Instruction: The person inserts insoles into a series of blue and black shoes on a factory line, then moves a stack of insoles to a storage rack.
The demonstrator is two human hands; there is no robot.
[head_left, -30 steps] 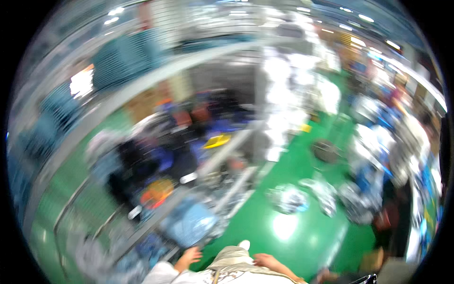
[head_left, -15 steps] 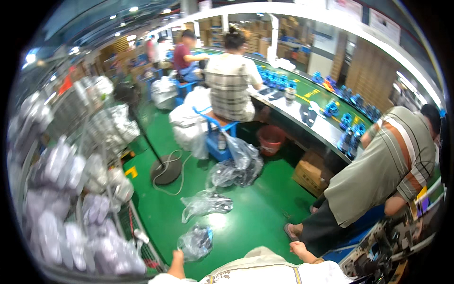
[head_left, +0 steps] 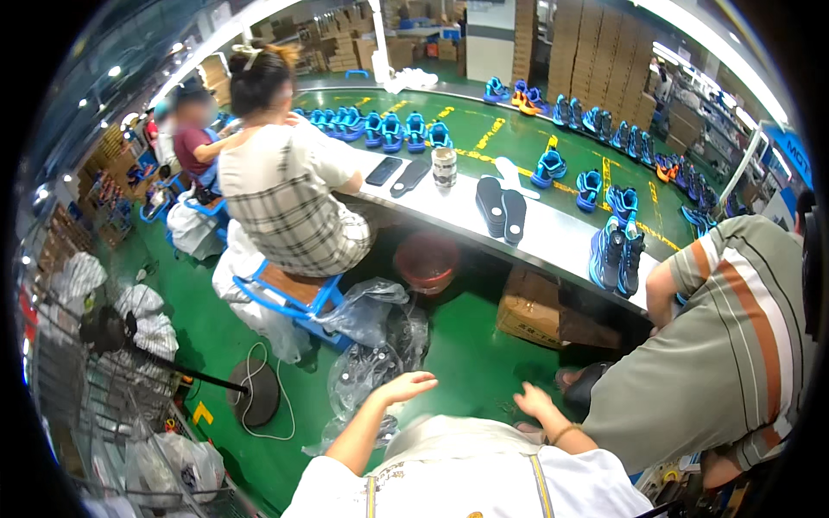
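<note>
My left hand (head_left: 408, 388) is raised in front of me, open, its fingers stretched to the right and nothing in it. My right hand (head_left: 535, 401) is also open, fingers a little apart, near a seated co-worker's knee. Neither hand touches anything. Ahead, beyond both hands, runs a metal-edged workbench (head_left: 561, 240). On it lie stacked black insoles (head_left: 502, 210), white insoles (head_left: 515, 178), a single dark insole (head_left: 410, 178), a phone (head_left: 383, 171) and a can (head_left: 444, 167). A pair of blue-and-black sneakers (head_left: 616, 256) stands at the bench's near right.
A co-worker in a plaid top (head_left: 281, 190) sits at left, another in a striped shirt (head_left: 717, 319) at right. More sneakers (head_left: 393, 131) line the green belt (head_left: 484, 147). Clear plastic bags (head_left: 367, 367), a red bucket (head_left: 427, 261), a carton (head_left: 528, 308) and a fan base (head_left: 254, 393) occupy the floor.
My view has swung right and closer to the bench. My left hand has come up from beside the plastic bag on the floor; my right hand has opened.
</note>
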